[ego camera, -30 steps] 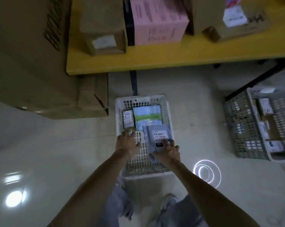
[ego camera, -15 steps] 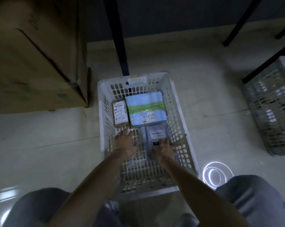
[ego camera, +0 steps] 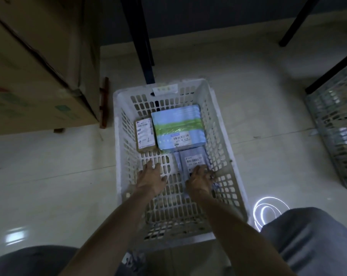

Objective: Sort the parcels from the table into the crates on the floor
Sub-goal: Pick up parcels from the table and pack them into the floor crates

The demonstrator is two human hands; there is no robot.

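Three parcels lie in the white crate (ego camera: 218,124) on the floor: a small brown box (ego camera: 146,136) at the far left, a blue wrapped parcel (ego camera: 177,127) with a green band beside it, and a grey mailer bag (ego camera: 192,159) just in front of the blue one, against the right wall. The right hand (ego camera: 200,179) rests on the near end of the grey mailer, fingers curled over its edge; whether this grip is pinching the bag or only pressing it flat cannot be told. The left hand (ego camera: 151,176) is spread, its grip released, palm down on the bare crate bottom near the brown box and holding nothing. The mailer looks soft and light, a thin film pouch likely to flop and slide, so it is best taken by a corner or edge near its label rather than across the middle. A second, grey crate (ego camera: 332,132) stands well apart to the right.
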